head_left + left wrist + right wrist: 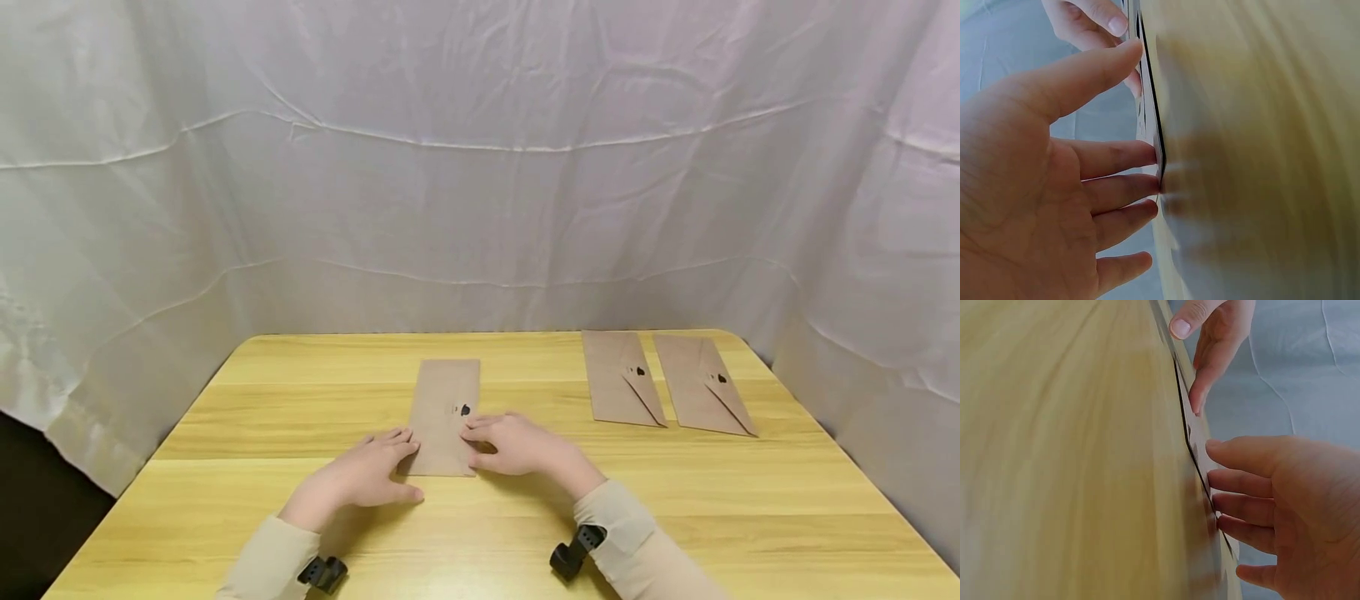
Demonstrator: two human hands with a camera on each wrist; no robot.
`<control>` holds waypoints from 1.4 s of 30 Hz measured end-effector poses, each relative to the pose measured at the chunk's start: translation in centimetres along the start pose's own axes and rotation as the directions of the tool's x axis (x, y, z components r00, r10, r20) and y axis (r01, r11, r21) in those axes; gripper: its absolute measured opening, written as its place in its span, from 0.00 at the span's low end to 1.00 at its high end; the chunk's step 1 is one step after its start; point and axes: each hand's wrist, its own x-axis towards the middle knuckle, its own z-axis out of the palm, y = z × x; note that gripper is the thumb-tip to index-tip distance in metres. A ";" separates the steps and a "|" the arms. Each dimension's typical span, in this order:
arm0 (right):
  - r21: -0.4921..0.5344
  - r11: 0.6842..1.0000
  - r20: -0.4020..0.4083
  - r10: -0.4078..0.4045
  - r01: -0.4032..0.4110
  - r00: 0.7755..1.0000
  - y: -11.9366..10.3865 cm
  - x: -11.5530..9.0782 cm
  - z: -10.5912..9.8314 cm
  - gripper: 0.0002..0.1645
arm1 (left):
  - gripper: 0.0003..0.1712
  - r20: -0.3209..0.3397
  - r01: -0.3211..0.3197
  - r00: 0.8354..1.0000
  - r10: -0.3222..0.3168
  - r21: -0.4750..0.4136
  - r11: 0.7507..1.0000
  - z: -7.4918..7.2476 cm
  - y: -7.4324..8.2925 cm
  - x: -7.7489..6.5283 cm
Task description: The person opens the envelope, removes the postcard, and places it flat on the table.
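Observation:
A brown paper envelope point(446, 392) with a small dark mark lies flat near the middle of the table. My left hand point(367, 471) rests at its left edge, fingers nearly straight, their tips on the paper and the thumb apart from it. At the right edge, the fingers of my right hand point(521, 446) touch the envelope near its lower half. In the left wrist view the fingertips point(1147, 184) meet the thin edge of the envelope. The right wrist view shows the other hand's straight fingertips point(1219, 503) along the opposite edge.
Two more brown envelopes, one point(618, 379) beside another point(701, 383), lie at the table's back right with diagonal flaps showing. The wooden table point(300, 417) ends at a pale cloth curtain point(480, 208) behind and at both sides.

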 end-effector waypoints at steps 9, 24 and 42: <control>-0.047 0.998 0.054 0.036 -0.033 0.998 -2.1 1.4 0.1 0.31 | 0.46 -0.025 0.030 0.999 -0.030 -0.021 0.999 -0.3 -1.3 -1.4; -0.060 0.998 0.079 0.014 -0.009 0.997 -4.1 4.2 1.0 0.37 | 0.47 -0.063 0.049 0.997 -0.052 -0.046 0.998 -0.6 -4.3 -3.4; -0.078 0.994 0.125 -0.061 0.071 0.990 -7.7 8.7 2.2 0.35 | 0.49 -0.129 0.138 0.983 -0.132 0.043 0.989 -1.2 -7.6 -6.2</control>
